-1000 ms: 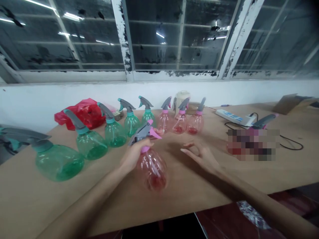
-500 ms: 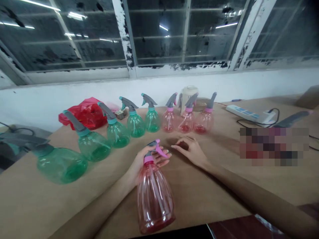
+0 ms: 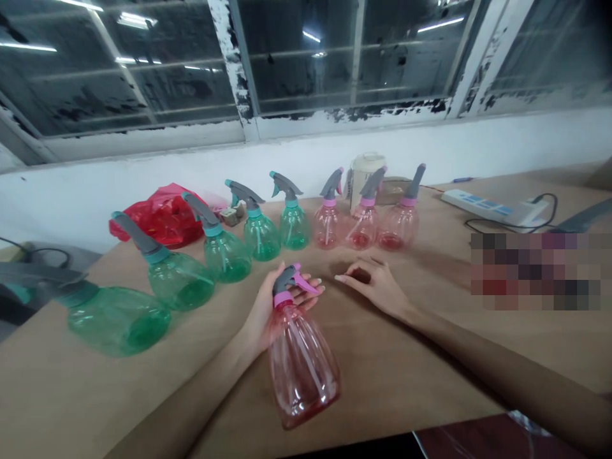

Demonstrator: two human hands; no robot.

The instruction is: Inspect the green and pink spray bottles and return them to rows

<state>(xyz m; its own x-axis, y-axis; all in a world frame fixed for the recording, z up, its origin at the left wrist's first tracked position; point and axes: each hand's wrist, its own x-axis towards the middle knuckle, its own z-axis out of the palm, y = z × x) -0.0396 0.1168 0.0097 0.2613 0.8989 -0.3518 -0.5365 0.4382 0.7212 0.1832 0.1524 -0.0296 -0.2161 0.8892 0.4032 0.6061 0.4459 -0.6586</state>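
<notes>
A clear pink spray bottle [image 3: 306, 363] with a grey head and pink trigger leans over the near part of the table. My left hand [image 3: 268, 303] is closed round its neck from behind, fingers showing past the trigger. The bottle's base points toward me. To the right, my right hand [image 3: 375, 287] rests by the tabletop, loosely curled, with a gap between thumb and index finger and nothing in it. Beyond it stand several pink spray bottles [image 3: 361, 229], and several green spray bottles [image 3: 229, 255] curve away on the left.
A wooden table [image 3: 406, 382] runs to a white wall under windows. At the back are a red plastic bag [image 3: 157, 217], a whitish container [image 3: 367, 175] and a power strip [image 3: 492, 207] with a black cable. Something at the right is blurred by pixelation.
The pink spray bottle in my left hand has tilted a little, its base shifting up and right. My left thumb now sits further behind the spray head. My right hand stays nearly still.
</notes>
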